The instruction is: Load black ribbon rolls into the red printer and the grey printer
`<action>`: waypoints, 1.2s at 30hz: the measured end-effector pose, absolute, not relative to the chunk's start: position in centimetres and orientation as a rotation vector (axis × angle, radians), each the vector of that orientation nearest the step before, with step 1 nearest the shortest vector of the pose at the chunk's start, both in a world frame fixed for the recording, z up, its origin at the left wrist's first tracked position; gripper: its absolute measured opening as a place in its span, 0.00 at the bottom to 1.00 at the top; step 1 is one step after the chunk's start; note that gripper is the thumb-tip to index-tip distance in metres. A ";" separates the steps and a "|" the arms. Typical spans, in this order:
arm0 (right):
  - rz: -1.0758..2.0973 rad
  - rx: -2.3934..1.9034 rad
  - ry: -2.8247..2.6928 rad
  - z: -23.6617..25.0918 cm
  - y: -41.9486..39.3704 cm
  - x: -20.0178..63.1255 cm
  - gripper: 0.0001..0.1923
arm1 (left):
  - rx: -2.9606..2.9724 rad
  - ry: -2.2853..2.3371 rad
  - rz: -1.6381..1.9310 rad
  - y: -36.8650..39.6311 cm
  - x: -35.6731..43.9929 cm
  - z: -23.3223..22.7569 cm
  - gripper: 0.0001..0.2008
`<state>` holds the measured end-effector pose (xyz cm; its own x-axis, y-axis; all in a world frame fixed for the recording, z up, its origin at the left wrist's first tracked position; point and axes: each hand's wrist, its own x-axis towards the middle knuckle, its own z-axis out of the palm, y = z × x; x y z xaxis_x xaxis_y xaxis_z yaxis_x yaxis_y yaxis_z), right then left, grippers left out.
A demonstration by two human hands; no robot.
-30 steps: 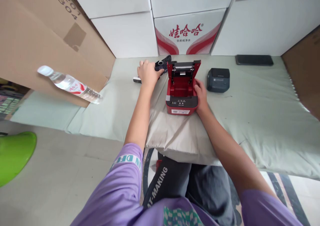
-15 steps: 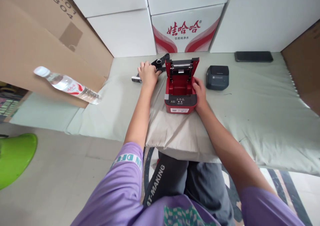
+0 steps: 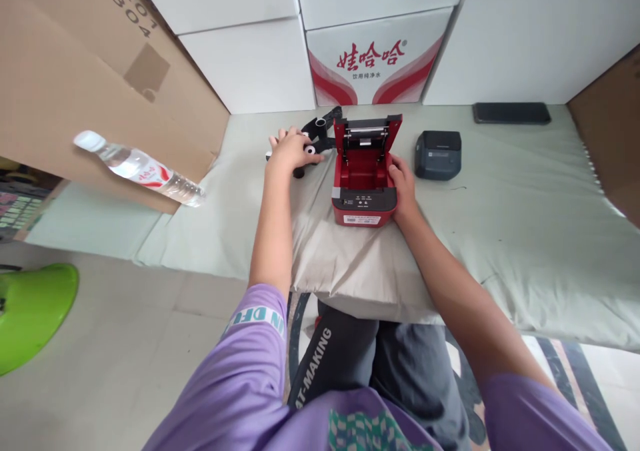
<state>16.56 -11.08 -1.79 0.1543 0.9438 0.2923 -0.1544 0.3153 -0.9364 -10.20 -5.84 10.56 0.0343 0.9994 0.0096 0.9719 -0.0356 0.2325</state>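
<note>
Printer [image 3: 364,174], red with a black control strip, sits on a folded beige cloth [image 3: 345,258] with its lid raised and its paper bay exposed. Right hand [image 3: 403,188] is pressed against the printer's right side wall, fingers bent around the edge of the body, holding it. Left hand [image 3: 289,151] lies just to the left of the printer, fingers curled down over a small black roller part with a white end [image 3: 306,152]; contact appears firm, though how far the fingers wrap beneath it cannot be told. A black strap-like item [image 3: 325,123] lies just behind that hand, near the lid's left corner.

Second printer [image 3: 437,155], dark grey and closed, stands just right of the red unit, apart from the right hand. A black flat phone-like device [image 3: 511,112] lies further back right, against the white cartons [image 3: 240,64]. One carton with red lettering [image 3: 373,61] stands directly behind the open lid. A water bottle [image 3: 140,169] lies tilted against a brown cardboard sheet [image 3: 75,104] at left. A pale green bedsheet [image 3: 525,224] covers the surface.

Both forearms extend forward, the left nearly straight, the right angled inward from the right.
</note>
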 end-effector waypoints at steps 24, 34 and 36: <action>0.962 -0.941 -1.127 -2.1 -10.8 16.6 0.34 | 2.089 2.178 0.550 -5.3 -12.1 11.3 0.30; 0.954 -0.948 -1.143 -1.6 -11.2 16.6 0.34 | 1.664 2.050 -0.050 -5.8 -14.3 13.4 0.17; 0.952 -0.951 -1.146 -1.6 -11.2 16.6 0.34 | 1.670 2.100 -0.092 -5.3 -13.5 12.7 0.15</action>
